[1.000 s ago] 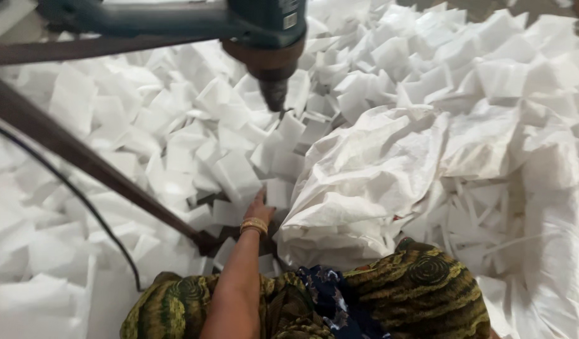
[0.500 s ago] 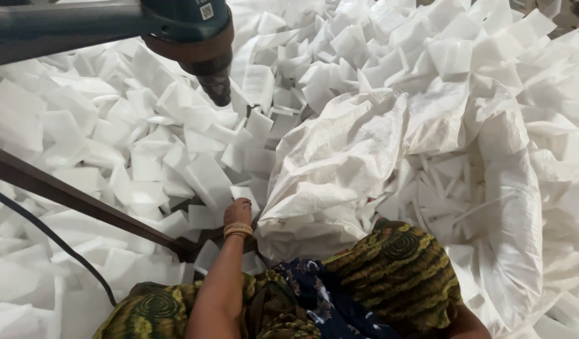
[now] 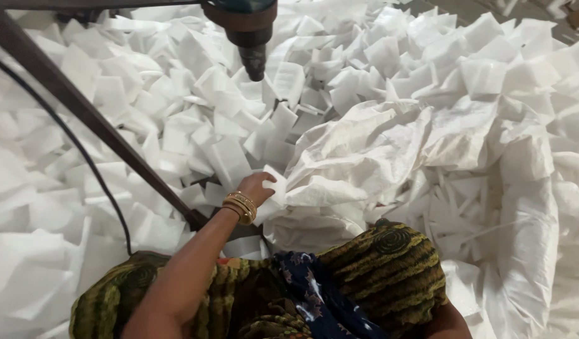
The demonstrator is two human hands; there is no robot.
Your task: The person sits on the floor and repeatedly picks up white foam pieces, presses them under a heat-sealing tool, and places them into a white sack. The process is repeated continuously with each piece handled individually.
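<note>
Foam pieces [image 3: 176,107] lie heaped across the left and far ground. A sack [image 3: 390,150] lies right of centre, foam inside its open mouth at right. A slanting bar [image 3: 95,119] crosses the left, cable [image 3: 88,163] beside it. A tool nozzle [image 3: 253,59] hangs far centre. Left hand [image 3: 257,186] rests between bar and sack.

A single head-worn camera looks steeply down from above the person's lap [image 3: 264,301], close in. It faces forward over a floor of white foam pieces [image 3: 145,113], with a white sack [image 3: 390,144] at right of centre. A machine head [image 3: 248,25] juts into the top edge, very near the lens. No second view shares the scene.
</note>
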